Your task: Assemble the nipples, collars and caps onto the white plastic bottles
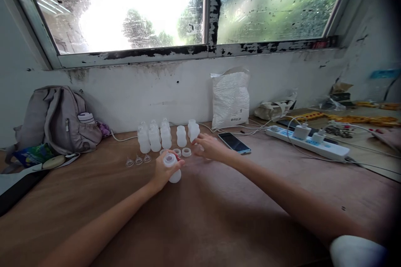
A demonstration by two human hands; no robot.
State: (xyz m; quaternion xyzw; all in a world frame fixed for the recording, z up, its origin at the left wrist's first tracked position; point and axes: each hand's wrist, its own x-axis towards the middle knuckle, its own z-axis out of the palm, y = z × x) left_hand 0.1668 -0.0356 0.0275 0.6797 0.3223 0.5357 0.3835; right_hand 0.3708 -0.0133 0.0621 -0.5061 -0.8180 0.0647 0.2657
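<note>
My left hand (164,171) is wrapped around a translucent white baby bottle (175,176), held slightly tilted with its round mouth facing me. To the right, my right hand (208,147) reaches over the table with fingers apart and slightly bent. Its fingertips are close to a bottle (194,132) at the right end of the back row; whether they touch I cannot tell. Two white collar rings, one of them a ring (186,152), lie between the hands. Left of my left hand stand three clear nipples, including a nipple (138,159). Behind are rows of capped bottles (154,137) and an uncapped bottle (181,136).
A phone (234,142) lies right of my right hand. Beyond it is a power strip (308,144) with chargers and cables. A white plastic bag (231,99) leans against the wall. At left sits a grey backpack (58,121). Another person's hand (391,137) shows at far right.
</note>
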